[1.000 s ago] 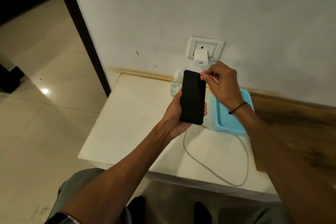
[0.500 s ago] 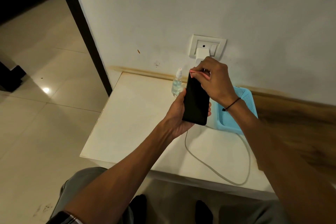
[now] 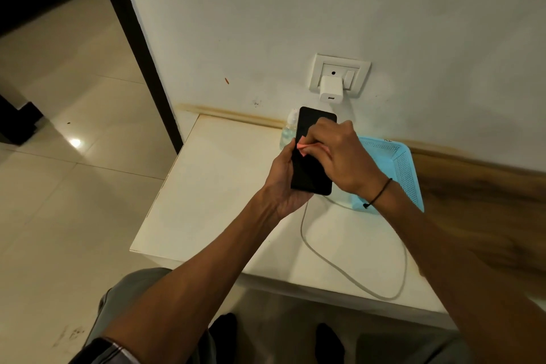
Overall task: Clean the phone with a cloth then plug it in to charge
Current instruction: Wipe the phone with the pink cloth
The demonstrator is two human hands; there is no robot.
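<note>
My left hand (image 3: 285, 183) grips a black phone (image 3: 310, 168) upright above the white table (image 3: 224, 201), screen toward me. My right hand (image 3: 339, 156) pinches a small pink cloth (image 3: 307, 149) and presses it against the middle of the screen. A white charger (image 3: 331, 92) sits in the wall socket (image 3: 339, 74) just above the phone. A grey cable (image 3: 348, 275) loops loose over the table below my hands; its ends are hidden.
A light blue perforated basket (image 3: 404, 168) stands on the table behind my right wrist. A small clear spray bottle (image 3: 288, 133) stands by the wall, partly hidden by the phone. A dark door frame (image 3: 141, 47) and tiled floor (image 3: 59, 156) lie to the left.
My right hand has moved the pink cloth from the phone's top edge down to the middle of the screen. The phone stays in my left hand.
</note>
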